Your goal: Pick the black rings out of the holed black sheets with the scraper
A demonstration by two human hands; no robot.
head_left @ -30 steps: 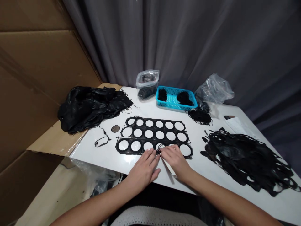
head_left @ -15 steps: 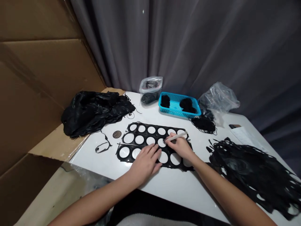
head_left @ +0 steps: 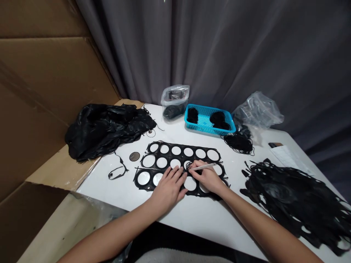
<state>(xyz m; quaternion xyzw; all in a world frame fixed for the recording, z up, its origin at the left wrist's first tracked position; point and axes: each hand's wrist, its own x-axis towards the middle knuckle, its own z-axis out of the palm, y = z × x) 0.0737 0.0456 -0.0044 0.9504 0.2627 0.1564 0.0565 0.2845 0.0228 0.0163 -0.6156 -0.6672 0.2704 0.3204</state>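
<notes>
A black rubbery sheet (head_left: 161, 153) with rows of round holes lies on the white table in front of me. My left hand (head_left: 169, 186) rests flat on its near part, fingers stretched out. Pinched in my right hand (head_left: 207, 178) is a slim white tool (head_left: 204, 166), its outer end pointing right; its exact kind is unclear. Its working end is hidden by my fingers at a hole in the middle row. Fine black loops (head_left: 188, 165) show beside those fingertips.
A turquoise basket (head_left: 210, 130) with black bundles stands behind, beside a clear bag (head_left: 174, 102). Black sheets lie piled at left (head_left: 106, 131) and right (head_left: 296, 197). A dark disc (head_left: 134, 156) and a black scrap (head_left: 117, 171) lie left. Cardboard (head_left: 41, 109) borders the table.
My right hand moved from the sheet's near row up to the middle row, with the white tool swinging from pointing toward me to pointing right. My left hand stays on the sheet's near part.
</notes>
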